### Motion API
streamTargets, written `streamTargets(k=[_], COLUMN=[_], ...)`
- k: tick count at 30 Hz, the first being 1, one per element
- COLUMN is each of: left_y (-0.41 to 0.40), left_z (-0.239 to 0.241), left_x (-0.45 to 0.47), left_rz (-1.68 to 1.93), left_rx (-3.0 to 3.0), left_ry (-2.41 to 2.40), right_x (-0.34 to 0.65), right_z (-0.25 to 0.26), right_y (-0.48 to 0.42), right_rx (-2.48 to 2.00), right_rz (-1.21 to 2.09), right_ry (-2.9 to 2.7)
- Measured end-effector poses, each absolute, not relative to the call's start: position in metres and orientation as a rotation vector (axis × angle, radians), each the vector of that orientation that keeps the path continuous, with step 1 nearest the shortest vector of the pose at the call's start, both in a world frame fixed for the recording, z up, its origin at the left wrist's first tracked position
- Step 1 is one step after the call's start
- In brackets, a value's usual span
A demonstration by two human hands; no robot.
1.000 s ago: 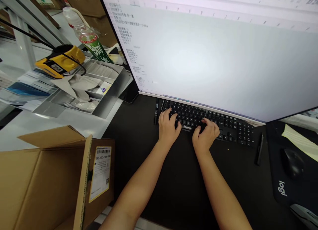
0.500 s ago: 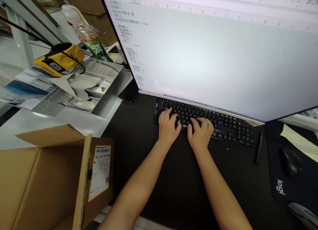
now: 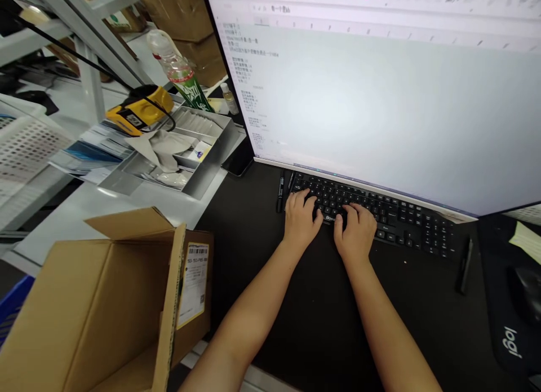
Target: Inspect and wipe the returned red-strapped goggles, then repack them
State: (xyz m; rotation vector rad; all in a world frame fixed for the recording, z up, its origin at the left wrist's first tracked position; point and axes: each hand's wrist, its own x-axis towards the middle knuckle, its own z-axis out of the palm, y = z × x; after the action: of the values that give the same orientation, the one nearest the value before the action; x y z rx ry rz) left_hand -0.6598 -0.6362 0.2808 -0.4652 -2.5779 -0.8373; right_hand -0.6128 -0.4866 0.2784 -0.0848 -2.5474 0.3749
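A black keyboard (image 3: 393,223) lies on the dark desk (image 3: 316,318) beneath the monitor. Over its left end rests my left hand (image 3: 301,218), fingers bent and apart on the keys, holding nothing. My right hand (image 3: 356,228) lies over the middle keys, also empty, with its fingers slightly spread and the thumb to the left. Both palms sit at the keyboard's front edge and cover some keys. On the large monitor (image 3: 372,110) a spreadsheet shows, with lines of text down its left side.
At lower left stands an open cardboard box (image 3: 122,302) with a shipping label. Behind it are a grey divided tray (image 3: 198,177), a yellow tool (image 3: 141,110) and a green-labelled bottle (image 3: 186,82). A phone (image 3: 239,157), a marker (image 3: 280,193), a pen (image 3: 465,265) and a mouse (image 3: 528,293) flank the keyboard.
The view has swung left, so everything sits further right in the picture. Both hands stay on the keyboard, with small finger shifts. A white basket now shows at far left.
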Motion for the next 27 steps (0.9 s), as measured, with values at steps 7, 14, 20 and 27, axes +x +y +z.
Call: streamTargets(k=[7,14,20,27], left_y=[-0.6366,-0.6367,-0.6363,-0.6362], left_z=[0.281,0.2828,0.2829,0.2824], left_x=[-0.6593,-0.66,-0.66,-0.6605], left_rz=[-0.828,-0.831,-0.835,-0.842], left_rx=[-0.474,-0.469,-0.466,-0.462], left_ry=[-2.564,-2.581,-2.574,-2.566], right_x=[-0.6128,-0.6071,-0.6096,-0.6106], right_z=[0.2798,0.2817,0.2789,0.2787], right_y=[-0.4871,-0.4844,-0.4848,-0.4828], right_rx=[-0.085,-0.164,-0.169,-0.128], right_rz=[0.395,0.476,0.478,0.543], right_ry=[-2.564,-2.445,-2.448,-2.466])
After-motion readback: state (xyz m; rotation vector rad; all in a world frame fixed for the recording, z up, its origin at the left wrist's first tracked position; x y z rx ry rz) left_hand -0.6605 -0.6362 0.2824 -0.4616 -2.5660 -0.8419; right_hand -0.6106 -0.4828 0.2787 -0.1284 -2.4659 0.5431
